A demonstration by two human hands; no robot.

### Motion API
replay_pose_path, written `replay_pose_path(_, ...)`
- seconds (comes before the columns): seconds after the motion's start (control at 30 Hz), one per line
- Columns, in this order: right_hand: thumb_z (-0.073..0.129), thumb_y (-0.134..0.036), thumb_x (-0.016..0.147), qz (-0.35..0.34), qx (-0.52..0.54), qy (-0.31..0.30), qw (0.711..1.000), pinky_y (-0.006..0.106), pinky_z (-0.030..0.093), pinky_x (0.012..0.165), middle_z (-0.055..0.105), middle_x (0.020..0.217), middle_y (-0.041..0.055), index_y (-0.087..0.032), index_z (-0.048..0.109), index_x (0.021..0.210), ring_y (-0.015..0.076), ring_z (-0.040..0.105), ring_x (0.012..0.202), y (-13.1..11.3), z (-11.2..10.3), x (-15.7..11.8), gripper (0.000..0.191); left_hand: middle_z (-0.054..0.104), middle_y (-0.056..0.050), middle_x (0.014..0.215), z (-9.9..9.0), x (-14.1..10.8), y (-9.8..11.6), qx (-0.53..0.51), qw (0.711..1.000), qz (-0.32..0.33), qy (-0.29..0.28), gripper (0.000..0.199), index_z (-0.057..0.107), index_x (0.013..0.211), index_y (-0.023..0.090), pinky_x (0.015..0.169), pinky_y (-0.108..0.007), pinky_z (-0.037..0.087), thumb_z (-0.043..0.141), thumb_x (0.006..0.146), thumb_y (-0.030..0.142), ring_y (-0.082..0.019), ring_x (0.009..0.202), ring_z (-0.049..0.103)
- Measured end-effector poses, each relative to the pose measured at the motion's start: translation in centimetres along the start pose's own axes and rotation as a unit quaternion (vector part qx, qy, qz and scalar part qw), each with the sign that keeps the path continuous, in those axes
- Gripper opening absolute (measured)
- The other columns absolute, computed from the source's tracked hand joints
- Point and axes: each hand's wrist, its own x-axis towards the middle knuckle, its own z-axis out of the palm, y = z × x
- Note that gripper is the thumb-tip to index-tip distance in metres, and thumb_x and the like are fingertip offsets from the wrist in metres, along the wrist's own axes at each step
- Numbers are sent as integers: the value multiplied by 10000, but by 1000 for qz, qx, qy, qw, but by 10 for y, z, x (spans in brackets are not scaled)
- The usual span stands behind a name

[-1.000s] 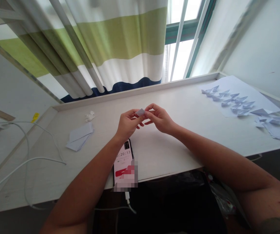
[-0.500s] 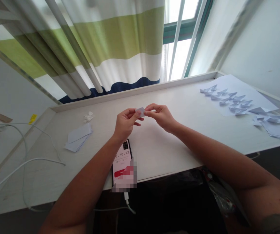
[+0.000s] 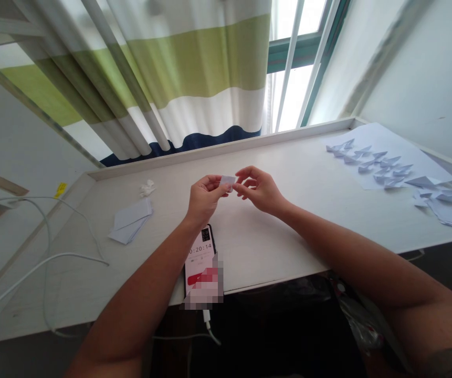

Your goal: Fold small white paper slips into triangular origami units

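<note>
One paper [image 3: 228, 179] is pinched by the left hand [image 3: 204, 199], the right hand [image 3: 261, 190] narrowly parted.

Matt, smooth paper piece [image 3: 228, 179]; worktop [image 3: 269, 247] faintly wood-grained, low sheen; matt cloth curtain [image 3: 210, 63] beyond its far edge.

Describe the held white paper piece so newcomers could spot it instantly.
Find the wide white table with a raised rim, by the striped fabric curtain. Near its middle, a bare left hand pinches a small white paper piece. Unlike the flat white sheets to the left and the folded white paper shapes to the right, it alone is held.
</note>
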Motion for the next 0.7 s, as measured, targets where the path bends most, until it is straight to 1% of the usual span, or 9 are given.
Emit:
replay_pose_path(0.07, 859, -481, 906, -82, -64, -17, 994, 372, 675, 731, 759, 1148, 69, -251, 746, 1211, 218, 765, 928, 1, -4, 0, 399, 825, -64, 884, -1, 0, 1, -8, 1000, -18, -9, 308, 795, 940, 162, 826, -359, 650, 948, 737, 335, -181, 817, 771)
replay_pose_path(0.13, 825, -416, 944, -142, -107, -58, 982, 423, 688, 846, 743, 1231, 78, -274, 768, 1217, 244, 752, 1068, 2, -9, 2, 312, 818, -60, 874, -2, 2, 0, -23, 999, -33, -17, 274, 805, 903, 165, 823, -353, 654, 935, 743, 346, -167, 791, 755)
replay_pose_path(0.2, 807, -380, 962, -168, -133, -83, 973, 462, 688, 903, 744, 1234, 76, -286, 789, 1188, 258, 735, 1120, 3, -12, 4, 246, 814, -63, 877, -4, 3, -1, -34, 998, -48, -24, 265, 807, 871, 169, 814, -349, 659, 922, 757, 378, -163, 782, 747)
replay_pose_path(0.3, 798, -381, 970, -166, -145, -93, 971, 496, 693, 937, 751, 1219, 77, -280, 803, 1172, 261, 739, 1115, 5, -15, 5, 226, 808, -75, 897, -5, 5, -2, -34, 997, -63, -31, 285, 812, 863, 165, 819, -346, 669, 900, 796, 428, -171, 816, 758)
replay_pose_path(0.43, 797, -416, 972, -148, -129, -92, 976, 517, 697, 960, 758, 1193, 81, -261, 813, 1153, 256, 753, 1087, 6, -13, 4, 239, 812, -77, 902, -6, 4, -2, -39, 996, -76, -38, 292, 824, 881, 163, 844, -370, 689, 893, 820, 440, -179, 821, 777)
replay_pose_path(0.53, 800, -446, 970, -138, -115, -90, 980, 495, 693, 969, 753, 1176, 73, -265, 824, 1125, 239, 753, 1070, 6, -11, 3, 239, 830, -76, 913, -6, 3, -2, -36, 996, -73, -44, 299, 844, 929, 171, 873, -395, 697, 914, 821, 442, -182, 807, 790)
replay_pose_path(0.6, 799, -482, 971, -135, -104, -86, 982, 476, 690, 965, 745, 1154, 68, -264, 834, 1065, 227, 752, 1045, 7, -10, 3, 240, 841, -78, 925, -5, 3, -3, -33, 996, -66, -51, 330, 851, 956, 174, 901, -412, 698, 932, 815, 462, -192, 822, 806)
replay_pose_path(0.7, 772, -546, 988, -136, -93, -70, 984, 457, 692, 893, 733, 1063, 61, -250, 819, 958, 212, 746, 935, 7, -8, 3, 301, 850, -81, 927, -4, 1, -4, -41, 995, -58, -73, 399, 846, 1006, 173, 940, -430, 693, 960, 795, 491, -210, 861, 827)
